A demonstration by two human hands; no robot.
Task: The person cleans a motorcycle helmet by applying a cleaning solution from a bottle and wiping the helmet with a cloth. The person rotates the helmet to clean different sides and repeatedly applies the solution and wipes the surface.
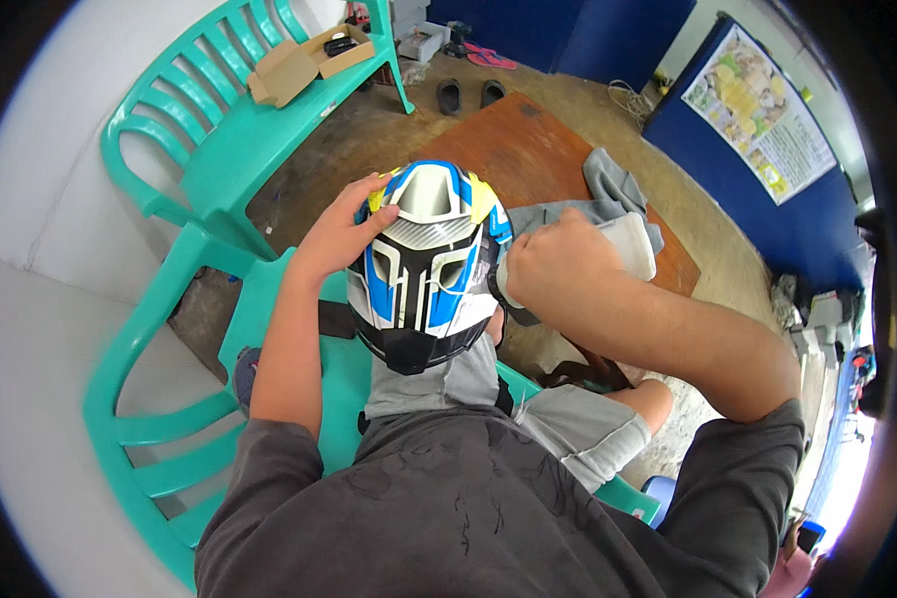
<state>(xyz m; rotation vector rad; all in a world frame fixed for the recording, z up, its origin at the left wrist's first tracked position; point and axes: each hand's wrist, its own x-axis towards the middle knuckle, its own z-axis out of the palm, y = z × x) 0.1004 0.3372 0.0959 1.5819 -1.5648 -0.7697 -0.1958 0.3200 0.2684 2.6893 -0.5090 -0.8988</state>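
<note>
A motorcycle helmet (421,289) in blue, white, black and yellow rests on my lap, its chin part toward me. My left hand (354,224) grips the helmet's upper left side, thumb and fingers spread over the shell. Against the helmet's right side, my right hand (558,264) is closed round a white rounded device (630,245). The device's wide end sticks out beyond my knuckles, and a dark end sits by the helmet; my fist hides its middle. Behind my right hand lies a grey cloth (616,179).
A low brown wooden table (508,140) stands ahead, with the cloth on it. The green plastic bench (224,164) at the upper left carries an opened cardboard box (341,52). I sit on another green seat (249,309). Dark slippers (449,97) lie beyond the table.
</note>
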